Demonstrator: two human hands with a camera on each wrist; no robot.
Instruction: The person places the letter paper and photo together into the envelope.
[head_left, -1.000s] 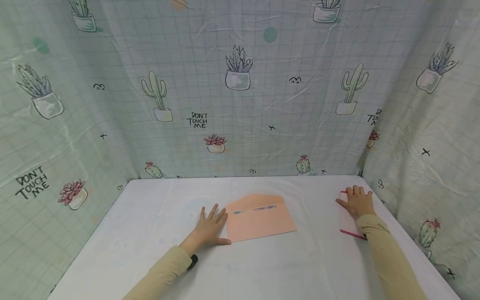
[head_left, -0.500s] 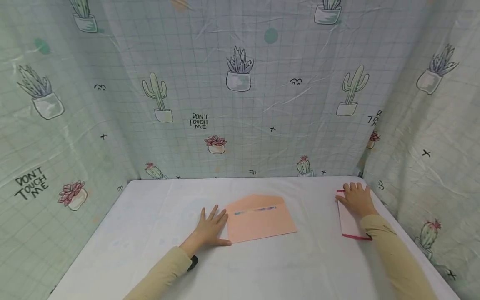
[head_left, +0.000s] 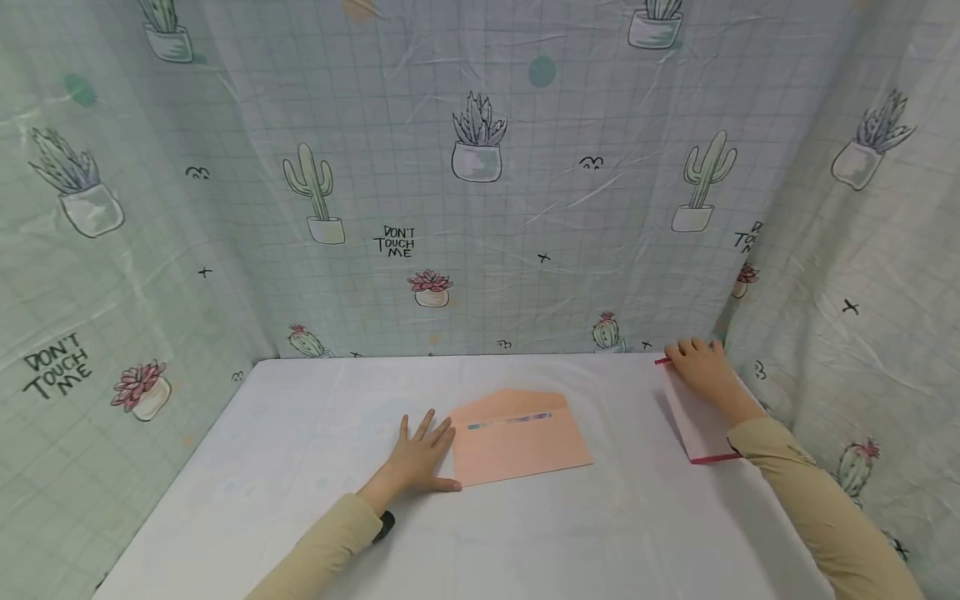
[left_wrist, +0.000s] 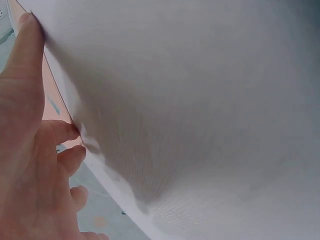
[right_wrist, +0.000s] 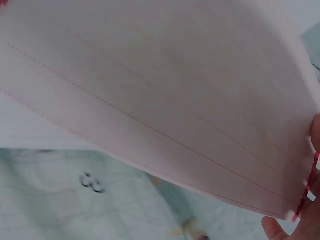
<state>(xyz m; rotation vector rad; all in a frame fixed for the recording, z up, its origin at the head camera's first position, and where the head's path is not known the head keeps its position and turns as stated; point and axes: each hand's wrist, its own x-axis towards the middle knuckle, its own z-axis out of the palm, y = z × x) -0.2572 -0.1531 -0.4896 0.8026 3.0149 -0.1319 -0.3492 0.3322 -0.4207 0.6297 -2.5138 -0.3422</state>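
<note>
A peach envelope (head_left: pixel 525 450) lies on the table with its flap unfolded toward the back and a bluish patterned strip across it. My left hand (head_left: pixel 415 458) is spread beside its left side, index fingertip and thumb right at the edge. In the left wrist view, the fingers and thumb of that hand (left_wrist: pixel 30 135) reach the envelope's border (left_wrist: pixel 52 102). At the right, my right hand (head_left: pixel 707 373) holds the far end of a pale pink lined sheet of paper (head_left: pixel 697 417) with red ends. The sheet (right_wrist: pixel 155 95) bows in the right wrist view, its far end raised.
A white cloth covers the table (head_left: pixel 525 542). Around the back and sides hangs a curtain (head_left: pixel 480 217) printed with cacti. The sheet is close to the table's right edge. A dark band (head_left: pixel 385 527) circles the left wrist.
My right hand has moved up and toward the back, drawing the sheet's far end up off the table and tilting the sheet. My left hand and the envelope have stayed in place.
</note>
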